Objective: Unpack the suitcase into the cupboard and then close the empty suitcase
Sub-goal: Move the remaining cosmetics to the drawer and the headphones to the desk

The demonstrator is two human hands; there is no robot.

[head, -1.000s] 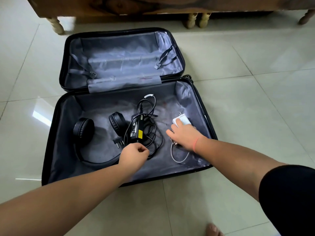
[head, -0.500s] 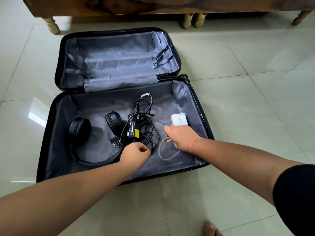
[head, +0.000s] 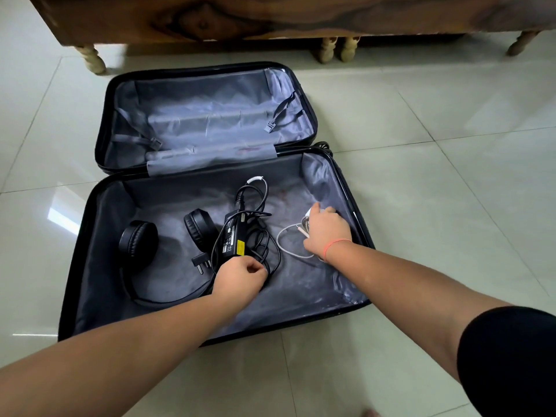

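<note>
A black suitcase [head: 90, 236] lies open on the floor, its grey-lined lid [head: 210, 121] flat behind the near half. In the near half lie black headphones [head: 138, 240], a black power adapter [head: 233, 236] with tangled black cable, and a white charger [head: 310, 212] with a white cable [head: 285, 236]. My left hand [head: 240, 276] grips the black cable at the adapter's near end. My right hand [head: 326, 230] covers the white charger and holds part of its coiled cable; most of the charger is hidden under it.
A wooden cupboard [head: 270, 16] on turned legs [head: 90, 60] stands just beyond the suitcase. Glossy pale floor tiles [head: 451, 176] surround everything. A bare toe [head: 368, 412] shows at the bottom edge.
My right hand moved from the white cable forward onto the white charger, covering it. My left hand stayed curled on the black cable. The view shifted slightly.
</note>
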